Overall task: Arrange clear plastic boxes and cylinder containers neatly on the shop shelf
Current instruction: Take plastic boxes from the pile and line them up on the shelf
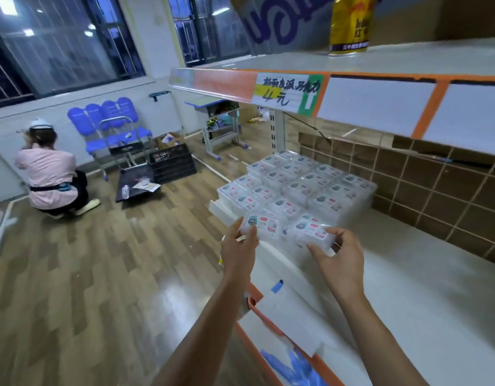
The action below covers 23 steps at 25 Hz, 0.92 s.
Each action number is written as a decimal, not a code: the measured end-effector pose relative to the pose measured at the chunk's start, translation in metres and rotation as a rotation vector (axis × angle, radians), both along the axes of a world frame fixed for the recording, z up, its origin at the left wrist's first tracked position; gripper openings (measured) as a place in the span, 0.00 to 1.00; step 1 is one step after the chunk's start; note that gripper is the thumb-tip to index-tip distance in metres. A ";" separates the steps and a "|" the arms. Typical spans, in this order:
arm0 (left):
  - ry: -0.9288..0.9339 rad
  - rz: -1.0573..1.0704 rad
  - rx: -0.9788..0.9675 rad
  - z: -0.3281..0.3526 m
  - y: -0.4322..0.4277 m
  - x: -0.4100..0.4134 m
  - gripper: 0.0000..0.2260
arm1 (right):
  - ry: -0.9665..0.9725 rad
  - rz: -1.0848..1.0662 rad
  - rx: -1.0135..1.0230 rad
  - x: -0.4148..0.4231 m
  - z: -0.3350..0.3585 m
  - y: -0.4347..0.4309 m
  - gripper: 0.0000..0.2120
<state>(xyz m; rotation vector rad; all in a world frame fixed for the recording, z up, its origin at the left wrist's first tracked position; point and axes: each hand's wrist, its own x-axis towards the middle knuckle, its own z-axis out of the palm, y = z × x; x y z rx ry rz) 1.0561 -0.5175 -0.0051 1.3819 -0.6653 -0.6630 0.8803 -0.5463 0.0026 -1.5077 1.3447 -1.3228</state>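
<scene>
On the shelf's edge strip (213, 82) you have a price tag (285, 93) with a handwritten "4元" under a line of Chinese characters (too smeared to read with certainty). The gold can (349, 26) above it bears Chinese lettering, blurred. The printed labels on your clear plastic boxes (296, 188) are too small to read.
</scene>
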 end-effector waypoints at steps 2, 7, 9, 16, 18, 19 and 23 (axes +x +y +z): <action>0.003 -0.027 -0.003 0.005 -0.015 0.008 0.17 | 0.030 -0.023 -0.012 0.012 0.002 -0.012 0.19; -0.048 -0.061 0.009 0.018 -0.055 0.040 0.19 | 0.148 -0.112 -0.075 0.055 0.008 -0.039 0.19; -0.125 -0.088 0.046 0.020 -0.072 0.062 0.19 | 0.183 -0.156 -0.076 0.075 0.009 -0.051 0.20; -0.359 -0.160 0.159 0.019 -0.133 0.141 0.16 | 0.276 -0.263 -0.019 0.148 0.006 -0.085 0.21; -0.430 -0.188 0.183 0.018 -0.144 0.155 0.16 | 0.308 -0.279 0.000 0.162 0.003 -0.090 0.20; -0.473 -0.204 0.193 0.019 -0.149 0.161 0.16 | 0.314 -0.286 0.010 0.167 0.002 -0.092 0.20; -0.658 -0.281 0.231 0.014 -0.171 0.185 0.17 | 0.348 -0.333 0.054 0.187 0.000 -0.098 0.19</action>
